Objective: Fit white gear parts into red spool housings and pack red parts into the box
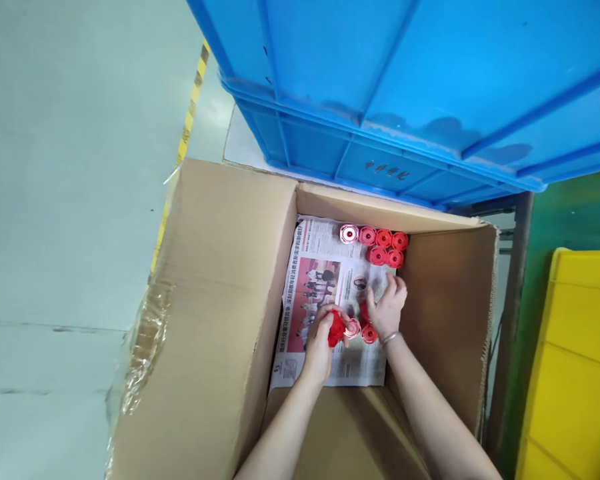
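Observation:
My left hand [324, 337] is closed around a red flanged part [336, 329], held above the newspaper. My right hand [387, 308], a band around its wrist, is at the right side of the box with thumb and fingers apart; nothing shows between them. Beside its thumb is a red part [365, 309], partly covered. Just below stand another red part [369, 334] and a paler, shiny one [353, 327], close to my left fingertips. Several similar round parts with dark centres, among them a red one [384, 238], stand in two short rows at the far right corner.
The cardboard box [445, 300] has its left flap [205, 300] folded outward, and printed newspaper [293, 333] lines its bottom. A large blue crate [380, 100] stands against the far side. To the right is a yellow bin [575, 360]. Yellow-black tape [193, 107] marks the floor.

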The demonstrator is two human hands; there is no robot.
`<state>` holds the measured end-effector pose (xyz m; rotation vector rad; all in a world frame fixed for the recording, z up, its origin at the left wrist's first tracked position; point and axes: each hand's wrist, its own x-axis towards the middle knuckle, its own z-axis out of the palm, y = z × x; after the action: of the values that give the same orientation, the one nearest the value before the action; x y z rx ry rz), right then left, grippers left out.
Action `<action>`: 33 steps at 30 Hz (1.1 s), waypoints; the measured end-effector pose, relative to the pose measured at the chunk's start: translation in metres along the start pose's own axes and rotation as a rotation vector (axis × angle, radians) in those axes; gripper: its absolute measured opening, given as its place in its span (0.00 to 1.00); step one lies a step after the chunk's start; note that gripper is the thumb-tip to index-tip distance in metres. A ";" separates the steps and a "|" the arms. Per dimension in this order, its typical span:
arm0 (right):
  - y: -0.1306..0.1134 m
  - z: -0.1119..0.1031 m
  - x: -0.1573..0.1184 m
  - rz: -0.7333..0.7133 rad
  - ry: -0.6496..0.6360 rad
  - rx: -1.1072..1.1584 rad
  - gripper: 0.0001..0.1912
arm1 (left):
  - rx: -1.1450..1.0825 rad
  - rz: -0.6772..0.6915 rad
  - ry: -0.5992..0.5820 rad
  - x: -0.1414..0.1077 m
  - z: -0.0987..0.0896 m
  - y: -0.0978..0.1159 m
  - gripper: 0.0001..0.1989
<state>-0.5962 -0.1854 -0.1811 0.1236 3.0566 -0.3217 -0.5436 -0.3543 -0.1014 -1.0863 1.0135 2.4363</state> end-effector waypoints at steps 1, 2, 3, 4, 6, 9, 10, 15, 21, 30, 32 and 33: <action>0.001 0.000 0.018 0.000 0.028 -0.009 0.35 | 0.001 -0.001 -0.013 -0.001 0.000 0.000 0.10; 0.002 0.001 0.036 -0.003 0.045 -0.019 0.36 | 0.004 -0.004 -0.026 -0.002 0.000 0.000 0.10; 0.003 0.002 0.052 -0.010 0.051 -0.031 0.37 | 0.008 -0.010 -0.038 -0.003 0.000 -0.001 0.09; 0.003 0.005 0.066 -0.021 0.048 -0.045 0.37 | 0.013 -0.017 -0.047 -0.003 0.000 -0.001 0.10; 0.003 0.010 0.083 -0.041 0.033 -0.077 0.34 | 0.023 -0.035 -0.058 -0.004 0.001 -0.001 0.14; -0.001 0.016 0.086 -0.054 0.015 -0.135 0.30 | 0.034 -0.047 -0.051 -0.004 0.002 -0.001 0.18; -0.002 0.016 0.084 -0.058 0.010 -0.153 0.29 | 0.036 -0.045 -0.043 -0.004 0.002 0.000 0.19; 0.000 0.013 0.072 -0.131 -0.038 -0.203 0.27 | 0.049 -0.020 0.000 -0.002 0.001 -0.002 0.19; 0.015 0.016 0.079 -0.242 -0.123 -0.184 0.27 | 0.062 -0.008 0.000 -0.001 -0.001 -0.012 0.19; 0.016 0.018 0.059 -0.215 -0.190 -0.043 0.32 | 0.049 0.033 -0.011 -0.005 0.000 -0.006 0.20; 0.015 0.018 0.064 -0.194 -0.215 0.027 0.30 | 0.058 0.029 -0.006 -0.005 0.001 -0.007 0.21; 0.013 0.017 0.067 -0.183 -0.228 0.068 0.30 | 0.065 0.030 -0.001 -0.005 0.001 -0.008 0.23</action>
<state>-0.6612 -0.1709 -0.2056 -0.1783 2.8352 -0.4196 -0.5369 -0.3477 -0.1014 -1.0561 1.1086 2.4087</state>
